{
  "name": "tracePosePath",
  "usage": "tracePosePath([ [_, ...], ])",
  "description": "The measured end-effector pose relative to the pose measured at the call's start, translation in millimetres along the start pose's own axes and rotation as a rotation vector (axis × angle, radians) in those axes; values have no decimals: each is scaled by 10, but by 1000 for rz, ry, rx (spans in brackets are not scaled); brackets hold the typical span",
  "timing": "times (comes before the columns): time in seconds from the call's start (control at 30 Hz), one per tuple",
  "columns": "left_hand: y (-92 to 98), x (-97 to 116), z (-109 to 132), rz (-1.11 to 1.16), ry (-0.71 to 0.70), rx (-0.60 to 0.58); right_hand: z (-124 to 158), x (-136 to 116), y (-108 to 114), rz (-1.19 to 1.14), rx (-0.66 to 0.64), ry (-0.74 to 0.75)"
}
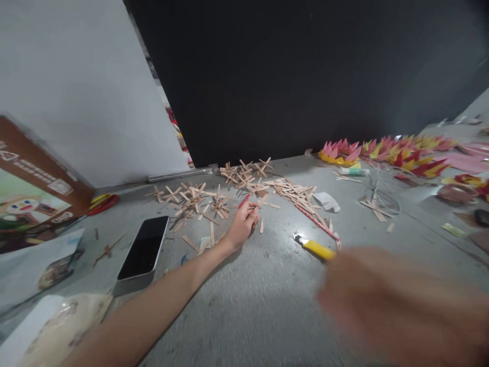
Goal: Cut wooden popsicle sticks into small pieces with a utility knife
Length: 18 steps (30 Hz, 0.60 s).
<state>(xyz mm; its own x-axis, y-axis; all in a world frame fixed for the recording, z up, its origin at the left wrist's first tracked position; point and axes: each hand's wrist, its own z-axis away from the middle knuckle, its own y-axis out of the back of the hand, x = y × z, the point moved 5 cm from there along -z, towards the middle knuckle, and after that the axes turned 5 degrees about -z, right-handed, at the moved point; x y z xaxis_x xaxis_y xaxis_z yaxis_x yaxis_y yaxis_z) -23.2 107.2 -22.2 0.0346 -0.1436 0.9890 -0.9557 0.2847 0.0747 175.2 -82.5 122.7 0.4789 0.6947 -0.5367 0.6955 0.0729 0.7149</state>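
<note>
A brown box (35,177) is hiding its inside. Pale, flat sticks (293,191) are lying heaped by the left hand (241,225). I cannot tell if its bent fingers or the blurry right hand's (382,298) are gripping.

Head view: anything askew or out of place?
Yes, mildly: wooden sticks lie strewn at all angles, not stacked. A crumpled white scrap beside them looks like stray litter. The yellow cutter lies loose near the blurred right hand.
</note>
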Motion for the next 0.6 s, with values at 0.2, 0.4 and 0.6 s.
tracePosePath([
  [0.2, 16, -36, -46, 24, 0, 18, -1033, 1128, -334, -60, 149, -148],
  [0.4, 97, -116, -82, -11, 19, 98, -1130, 1636, -785, -53, -73, -92],
  [0.6, 82, -61, -46, -147, -23, 123, -1110, 1653, -1006, -85, -362, 48],
])
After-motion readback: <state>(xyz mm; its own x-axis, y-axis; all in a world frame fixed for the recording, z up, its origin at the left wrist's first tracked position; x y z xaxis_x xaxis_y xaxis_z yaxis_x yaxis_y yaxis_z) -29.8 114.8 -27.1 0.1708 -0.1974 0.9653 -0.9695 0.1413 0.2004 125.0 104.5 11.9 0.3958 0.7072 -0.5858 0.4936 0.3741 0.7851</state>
